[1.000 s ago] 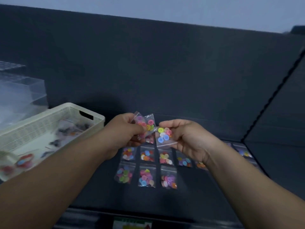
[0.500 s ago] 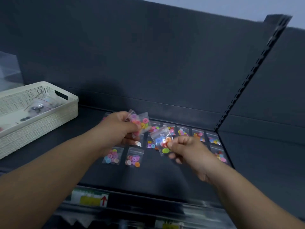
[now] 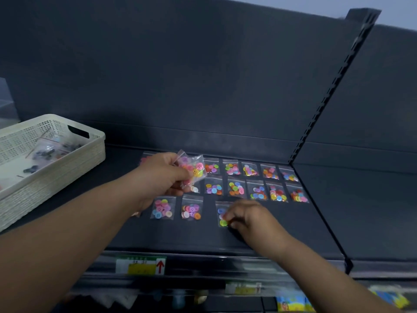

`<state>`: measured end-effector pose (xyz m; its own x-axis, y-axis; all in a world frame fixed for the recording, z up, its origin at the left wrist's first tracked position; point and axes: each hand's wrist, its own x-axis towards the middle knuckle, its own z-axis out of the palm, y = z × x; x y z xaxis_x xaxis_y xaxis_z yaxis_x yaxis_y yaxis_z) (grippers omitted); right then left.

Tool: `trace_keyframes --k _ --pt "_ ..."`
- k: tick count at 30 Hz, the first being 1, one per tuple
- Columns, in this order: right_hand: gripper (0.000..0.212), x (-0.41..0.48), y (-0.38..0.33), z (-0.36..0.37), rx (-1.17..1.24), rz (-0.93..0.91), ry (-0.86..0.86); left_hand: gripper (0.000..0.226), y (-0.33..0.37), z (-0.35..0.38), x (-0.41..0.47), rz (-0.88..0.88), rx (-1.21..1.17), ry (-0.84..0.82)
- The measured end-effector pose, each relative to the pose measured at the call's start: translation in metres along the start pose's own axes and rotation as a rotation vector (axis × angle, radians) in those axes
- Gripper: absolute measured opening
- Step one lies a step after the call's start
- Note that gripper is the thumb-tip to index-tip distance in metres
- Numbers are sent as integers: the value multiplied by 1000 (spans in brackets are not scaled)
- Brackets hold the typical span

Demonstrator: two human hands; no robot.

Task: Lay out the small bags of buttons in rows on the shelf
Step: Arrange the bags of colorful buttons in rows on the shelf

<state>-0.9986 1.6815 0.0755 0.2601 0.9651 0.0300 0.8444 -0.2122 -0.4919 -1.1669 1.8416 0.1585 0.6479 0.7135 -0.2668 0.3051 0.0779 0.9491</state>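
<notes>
Small clear bags of coloured buttons lie in rows on the dark shelf (image 3: 270, 227). The back row (image 3: 250, 170) and the middle row (image 3: 257, 192) run to the shelf's right edge. The front row holds two laid bags (image 3: 163, 208) (image 3: 191, 210). My left hand (image 3: 162, 177) grips a bunch of button bags (image 3: 194, 168) above the rows' left end. My right hand (image 3: 246, 216) pinches one bag (image 3: 222, 216) down on the shelf, third in the front row, fingers covering its right part.
A cream perforated basket (image 3: 67, 163) with a few dark-button bags stands at the shelf's left. A slotted upright (image 3: 327, 91) and a dark side panel bound the shelf on the right. Price labels (image 3: 141, 265) sit on the front rail below.
My right hand has carried its one bag from mid-air beside the left hand down to the shelf, right of the two front-row bags. The view has swung right; the left hand keeps its bunch.
</notes>
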Motion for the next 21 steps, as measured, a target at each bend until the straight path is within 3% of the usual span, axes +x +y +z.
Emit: trace_keyframes --k 8,17,21 --pt "15 14 -6 21 -18 -85 85 10 -7 -3 2 -15 25 -16" --pt "18 19 -6 22 -3 -106 37 16 -7 1 0 6 81 -21" --pt "19 19 -19 6 238 18 119 20 -3 7 -1 9 83 -53"
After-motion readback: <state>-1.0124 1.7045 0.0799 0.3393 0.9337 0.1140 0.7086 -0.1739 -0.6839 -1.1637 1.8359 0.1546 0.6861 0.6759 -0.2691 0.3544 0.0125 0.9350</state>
